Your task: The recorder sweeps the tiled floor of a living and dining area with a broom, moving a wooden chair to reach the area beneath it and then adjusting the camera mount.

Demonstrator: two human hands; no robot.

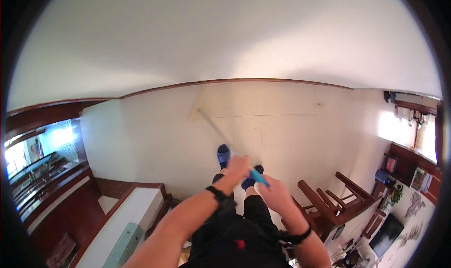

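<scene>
Both of my hands are closed around a long-handled floor mop or squeegee, its pale shaft slanting forward and to the left. My left hand wraps the shaft lower down, near my blue slipper. My right hand holds the turquoise grip at the upper end. The tool's pale head rests on the light tiled floor, a little short of the wall; it is blurred, so its exact kind cannot be told.
A white wall with a dark red skirting strip runs across the front. Wooden chairs stand at the right beside a table. To the left are a white-topped half wall and a doorway to a kitchen with a gas stove.
</scene>
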